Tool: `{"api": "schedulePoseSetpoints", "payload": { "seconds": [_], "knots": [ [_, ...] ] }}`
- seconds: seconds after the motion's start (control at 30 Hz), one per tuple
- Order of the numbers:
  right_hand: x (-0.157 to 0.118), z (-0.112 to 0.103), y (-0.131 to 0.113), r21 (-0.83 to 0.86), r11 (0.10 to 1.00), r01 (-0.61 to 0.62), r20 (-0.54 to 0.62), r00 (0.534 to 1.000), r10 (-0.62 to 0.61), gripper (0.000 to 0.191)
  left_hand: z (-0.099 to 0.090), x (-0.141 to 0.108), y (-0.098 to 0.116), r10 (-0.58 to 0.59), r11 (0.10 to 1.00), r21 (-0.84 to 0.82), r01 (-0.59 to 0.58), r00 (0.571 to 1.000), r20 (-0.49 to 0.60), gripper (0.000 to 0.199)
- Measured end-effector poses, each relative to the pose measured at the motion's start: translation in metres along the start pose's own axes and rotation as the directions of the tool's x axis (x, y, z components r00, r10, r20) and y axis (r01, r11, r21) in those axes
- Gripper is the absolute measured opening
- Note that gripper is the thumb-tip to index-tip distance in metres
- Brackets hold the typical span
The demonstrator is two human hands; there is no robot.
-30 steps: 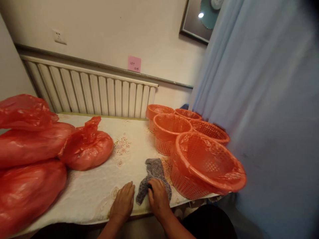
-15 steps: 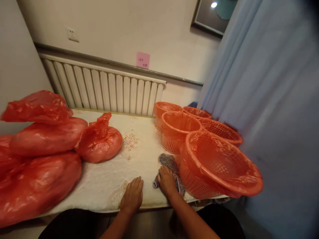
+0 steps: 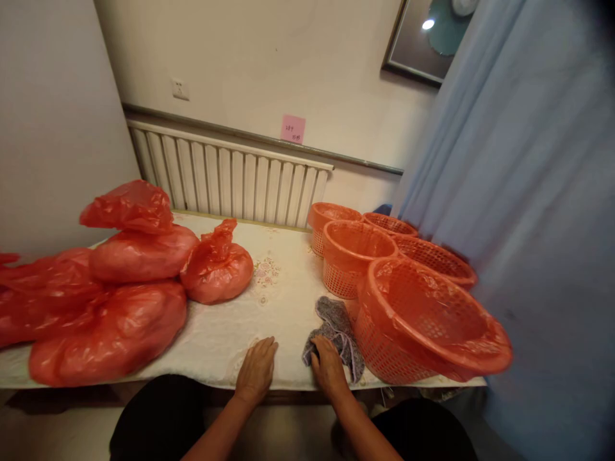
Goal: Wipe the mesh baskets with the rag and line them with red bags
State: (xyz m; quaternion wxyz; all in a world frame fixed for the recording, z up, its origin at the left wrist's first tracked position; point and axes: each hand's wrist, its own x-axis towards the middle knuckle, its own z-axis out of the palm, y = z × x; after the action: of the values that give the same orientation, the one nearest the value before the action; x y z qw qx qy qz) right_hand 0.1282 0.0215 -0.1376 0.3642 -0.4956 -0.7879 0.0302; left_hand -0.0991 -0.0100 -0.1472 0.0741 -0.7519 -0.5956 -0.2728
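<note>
My left hand (image 3: pixel 258 371) lies flat near the front edge of the covered table (image 3: pixel 211 346), palm down, fingers stretched out and holding nothing. To its right, my right hand (image 3: pixel 329 368) rests on the near left part of a crumpled grey cloth (image 3: pixel 336 320) with a pale purple edge. Its fingers are loosely bent, with a dark gap between thumb and forefinger; the fingertips are partly hidden. The cloth lies against the foot of the nearest orange plastic basket (image 3: pixel 394 346), which is lined with a thin red plastic bag.
Several more orange baskets (image 3: pixel 340 272) stand behind, beside a blue curtain (image 3: pixel 538 224). Several filled red plastic bags (image 3: pixel 120 326) are heaped at the left, with a tied red bag (image 3: pixel 221 272) beside them. A white radiator (image 3: pixel 230 176) runs along the wall behind.
The view has shifted, moving the bags and baskets rightward in the picture. My right hand has drawn back slightly over the cloth, and more of the cloth shows. My left hand stays flat.
</note>
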Motion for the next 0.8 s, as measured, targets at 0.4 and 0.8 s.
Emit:
{"api": "schedulePoseSetpoints", "payload": {
  "seconds": [0.4, 0.8],
  "knots": [
    [-0.036, 0.019, 0.007, -0.110, 0.992, 0.067, -0.040, 0.997, -0.072, 0.054, -0.022, -0.037, -0.025, -0.030, 0.997, 0.064, 0.032, 0.999, -0.030, 0.053],
    [-0.044, 0.017, 0.005, -0.121, 0.991, 0.064, -0.051, 0.996, -0.071, 0.057, -0.011, -0.042, -0.030, -0.023, 0.999, 0.041, 0.026, 0.996, -0.090, 0.054]
  ]
}}
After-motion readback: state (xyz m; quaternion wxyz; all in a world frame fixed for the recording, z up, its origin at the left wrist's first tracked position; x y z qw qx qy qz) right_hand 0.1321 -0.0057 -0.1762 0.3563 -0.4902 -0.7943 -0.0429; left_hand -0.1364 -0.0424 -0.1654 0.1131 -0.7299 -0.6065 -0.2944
